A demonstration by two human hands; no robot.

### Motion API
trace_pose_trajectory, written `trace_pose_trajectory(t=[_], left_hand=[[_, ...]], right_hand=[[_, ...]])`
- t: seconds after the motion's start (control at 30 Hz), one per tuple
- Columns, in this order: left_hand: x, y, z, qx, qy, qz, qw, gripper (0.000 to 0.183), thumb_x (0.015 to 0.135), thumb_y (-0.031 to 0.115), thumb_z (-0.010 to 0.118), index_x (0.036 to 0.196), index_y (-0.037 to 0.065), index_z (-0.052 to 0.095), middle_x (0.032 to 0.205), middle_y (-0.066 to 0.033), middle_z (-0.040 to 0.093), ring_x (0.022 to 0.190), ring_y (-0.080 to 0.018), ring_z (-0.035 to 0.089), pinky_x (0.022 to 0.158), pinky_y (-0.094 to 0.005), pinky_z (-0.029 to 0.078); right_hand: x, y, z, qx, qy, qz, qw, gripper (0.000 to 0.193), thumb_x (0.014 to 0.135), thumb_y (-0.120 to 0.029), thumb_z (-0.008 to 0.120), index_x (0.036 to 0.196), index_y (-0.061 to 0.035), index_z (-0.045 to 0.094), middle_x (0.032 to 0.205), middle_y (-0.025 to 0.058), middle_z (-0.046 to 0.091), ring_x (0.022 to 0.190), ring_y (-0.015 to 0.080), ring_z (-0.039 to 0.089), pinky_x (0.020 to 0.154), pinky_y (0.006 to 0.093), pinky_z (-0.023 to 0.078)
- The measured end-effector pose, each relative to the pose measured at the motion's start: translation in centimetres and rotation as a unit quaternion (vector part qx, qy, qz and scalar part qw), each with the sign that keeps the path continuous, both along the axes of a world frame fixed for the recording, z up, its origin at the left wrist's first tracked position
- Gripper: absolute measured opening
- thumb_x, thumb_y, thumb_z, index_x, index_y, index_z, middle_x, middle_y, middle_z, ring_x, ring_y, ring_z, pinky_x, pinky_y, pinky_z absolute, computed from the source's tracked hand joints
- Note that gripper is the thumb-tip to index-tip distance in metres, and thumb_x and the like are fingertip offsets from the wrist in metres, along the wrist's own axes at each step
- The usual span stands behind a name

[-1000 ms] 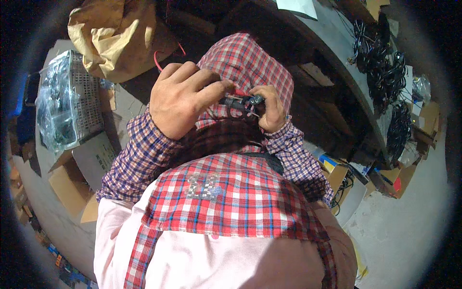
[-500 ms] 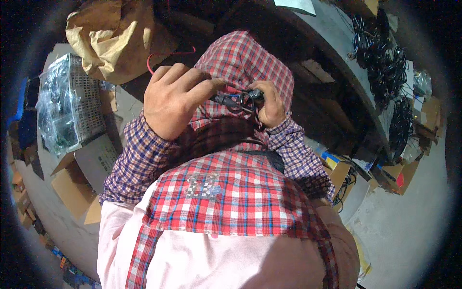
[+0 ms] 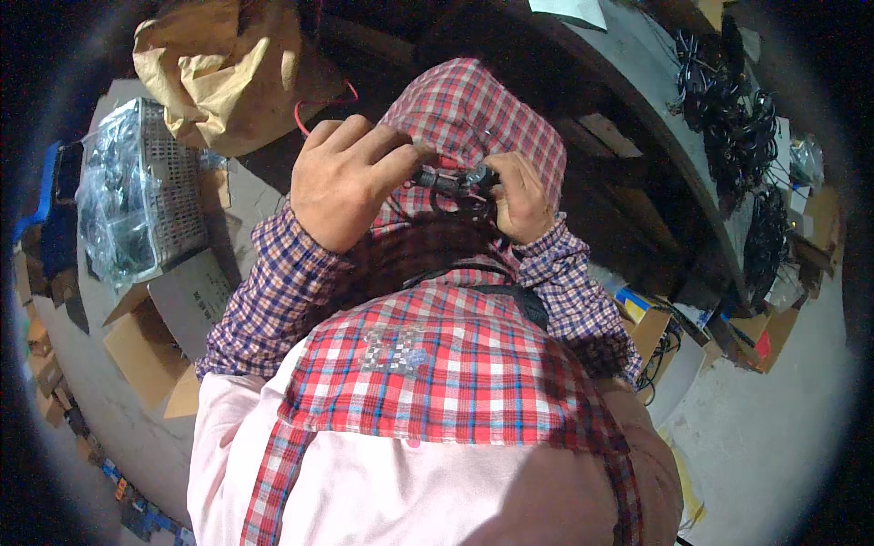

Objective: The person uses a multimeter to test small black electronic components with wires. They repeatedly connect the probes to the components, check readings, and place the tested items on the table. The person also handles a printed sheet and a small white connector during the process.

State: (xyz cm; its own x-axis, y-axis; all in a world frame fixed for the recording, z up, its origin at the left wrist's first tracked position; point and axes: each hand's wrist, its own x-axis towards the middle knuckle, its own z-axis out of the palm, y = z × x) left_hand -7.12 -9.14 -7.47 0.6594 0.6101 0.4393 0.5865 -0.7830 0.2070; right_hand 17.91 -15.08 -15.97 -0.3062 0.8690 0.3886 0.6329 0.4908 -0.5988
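Note:
My left hand (image 3: 350, 182) and my right hand (image 3: 521, 196) meet over my lap, which a red plaid cloth (image 3: 473, 118) covers. Between them they grip a small black cable part (image 3: 455, 182). My left fingers curl over its left end and my right fingertips pinch its right end. A thin red wire (image 3: 320, 98) loops up from behind my left hand. Much of the black part is hidden by my fingers.
A perforated metal box in clear plastic (image 3: 137, 200) lies at the left beside open cardboard boxes (image 3: 150, 350). Crumpled brown paper (image 3: 218, 64) sits at the top left. Bundles of black cables (image 3: 728, 109) lie on a grey bench (image 3: 637, 64) at the right.
Both hands have stayed together on the black part and shifted slightly. My left fingers have curled further over it. The red wire loop now shows higher above the left hand.

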Motion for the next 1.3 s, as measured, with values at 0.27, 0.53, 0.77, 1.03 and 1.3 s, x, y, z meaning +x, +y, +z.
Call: trace_pose_trajectory(t=[0.27,0.53,0.77,1.03,1.3], left_hand=[[-0.6,0.1,-0.6,-0.005,0.016,0.003,1.0,0.022,0.077,0.018,0.057,0.097,0.019,0.064,0.084,0.0033,0.059,0.077,-0.0161,0.054,0.07,-0.0313,0.042],[-1.0,0.1,-0.6,-0.016,0.014,0.007,1.0,0.022,0.077,0.016,0.058,0.097,0.02,0.065,0.086,0.0024,0.061,0.078,-0.0175,0.055,0.07,-0.0319,0.042],[-1.5,0.2,-1.5,-0.052,-0.008,0.0,0.999,0.016,0.076,0.015,0.058,0.092,0.017,0.064,0.081,0.001,0.061,0.075,-0.0188,0.056,0.067,-0.0325,0.042],[-2.6,1.3,-2.3,-0.114,-0.054,0.008,0.992,0.015,0.073,0.011,0.063,0.088,0.012,0.061,0.077,-0.0036,0.06,0.075,-0.0244,0.057,0.066,-0.0356,0.043],[-2.8,2.2,-2.4,-0.129,-0.033,0.007,0.991,0.011,0.078,0.016,0.063,0.087,0.012,0.061,0.077,-0.0058,0.059,0.077,-0.0265,0.058,0.066,-0.0369,0.044]], right_hand=[[-0.8,0.3,2.2,-0.014,-0.052,0.021,0.998,0.032,0.071,0.002,0.06,0.102,0.0009,0.054,0.093,0.0178,0.057,0.087,0.036,0.056,0.077,0.0424,0.046],[-1.2,0.7,5.3,-0.011,-0.102,0.033,0.994,0.027,0.073,-0.007,0.065,0.099,-0.0017,0.058,0.087,0.0138,0.059,0.081,0.0323,0.058,0.072,0.0402,0.046],[-0.8,1.4,8.9,-0.057,-0.15,0.092,0.983,0.026,0.076,-0.012,0.066,0.1,-0.0021,0.06,0.089,0.0138,0.062,0.085,0.0311,0.06,0.074,0.039,0.048],[-1.6,3.3,10.3,-0.112,-0.139,0.112,0.977,0.02,0.081,-0.016,0.063,0.097,-0.0045,0.061,0.088,0.0129,0.064,0.083,0.0321,0.063,0.071,0.0402,0.05],[-1.8,4.5,9.6,-0.145,-0.143,0.131,0.97,0.016,0.085,-0.019,0.059,0.088,-0.0037,0.056,0.079,0.0135,0.06,0.079,0.0348,0.061,0.066,0.0444,0.047]])
